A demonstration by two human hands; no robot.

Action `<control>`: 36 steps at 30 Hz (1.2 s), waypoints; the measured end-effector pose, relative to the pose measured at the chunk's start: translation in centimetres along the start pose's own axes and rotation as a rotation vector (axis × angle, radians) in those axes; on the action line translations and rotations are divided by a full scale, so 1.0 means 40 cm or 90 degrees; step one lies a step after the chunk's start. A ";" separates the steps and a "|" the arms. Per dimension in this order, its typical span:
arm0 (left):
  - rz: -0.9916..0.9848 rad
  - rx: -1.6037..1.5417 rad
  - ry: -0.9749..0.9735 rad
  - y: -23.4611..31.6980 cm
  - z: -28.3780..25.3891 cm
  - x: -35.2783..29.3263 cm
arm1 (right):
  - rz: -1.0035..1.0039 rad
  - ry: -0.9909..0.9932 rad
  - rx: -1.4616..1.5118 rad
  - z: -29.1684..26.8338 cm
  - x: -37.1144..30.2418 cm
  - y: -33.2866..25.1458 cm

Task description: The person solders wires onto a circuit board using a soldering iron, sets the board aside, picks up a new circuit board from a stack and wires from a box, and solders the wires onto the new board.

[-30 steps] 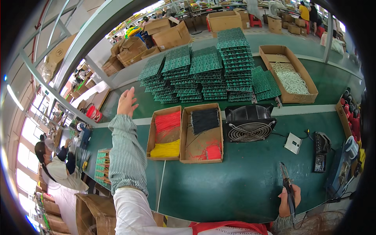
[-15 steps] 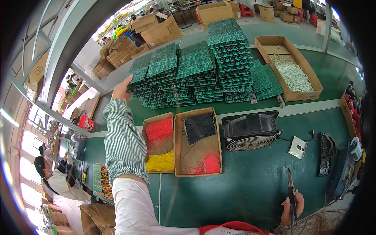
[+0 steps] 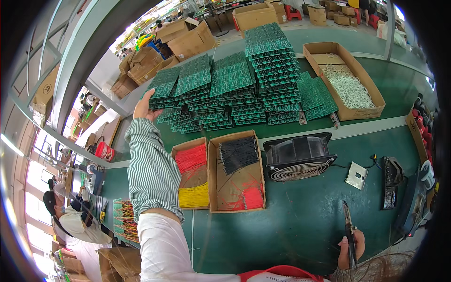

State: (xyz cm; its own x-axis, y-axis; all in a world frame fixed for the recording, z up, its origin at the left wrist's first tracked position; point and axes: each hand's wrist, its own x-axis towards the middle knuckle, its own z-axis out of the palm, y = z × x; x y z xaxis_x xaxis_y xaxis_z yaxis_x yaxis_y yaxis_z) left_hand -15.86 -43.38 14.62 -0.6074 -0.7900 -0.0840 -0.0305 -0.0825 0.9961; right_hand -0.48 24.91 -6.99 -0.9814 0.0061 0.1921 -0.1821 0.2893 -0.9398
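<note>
My left hand [image 3: 148, 106] reaches to the far left end of several stacks of green circuit boards [image 3: 193, 76]. Its fingers and thumb close on the left edge of the upper circuit boards [image 3: 164, 82]; how many it grips cannot be told. These jut out left over the boards below. At the lower right, my right hand [image 3: 352, 246] is wrapped round the dark handle of a soldering iron [image 3: 348, 224], its tip pointing away over the green table.
Cardboard trays hold red and yellow wires [image 3: 192, 197] and black and red wires [image 3: 238, 155]. A black fan [image 3: 299, 156], a metal plate [image 3: 356, 176] and a box of white rings [image 3: 350, 87] lie rightward. A person [image 3: 77, 216] sits at left beside wired boards [image 3: 125, 220].
The upper boards at the left stack have shifted left with my left hand, opening a gap above the boards below. The right hand and soldering iron stay about where they were.
</note>
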 end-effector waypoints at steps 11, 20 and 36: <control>-0.052 -0.018 -0.052 0.016 0.023 -0.047 | -0.115 0.003 -0.047 0.003 0.007 -0.011; 0.017 -0.062 0.029 0.004 -0.023 -0.064 | -0.092 0.043 -0.010 0.020 0.013 -0.048; 0.047 -0.293 -0.080 -0.117 -0.215 -0.752 | -0.140 0.009 0.031 -0.006 0.022 -0.060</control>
State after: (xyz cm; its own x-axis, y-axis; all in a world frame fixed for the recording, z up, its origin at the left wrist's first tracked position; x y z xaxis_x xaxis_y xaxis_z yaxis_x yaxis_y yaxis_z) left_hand 9.40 -24.45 12.25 -0.6864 -0.7270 0.0189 0.3536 -0.3109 0.8822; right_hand -0.88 24.45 -4.51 -0.9167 -0.0384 0.3977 -0.3949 0.2379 -0.8874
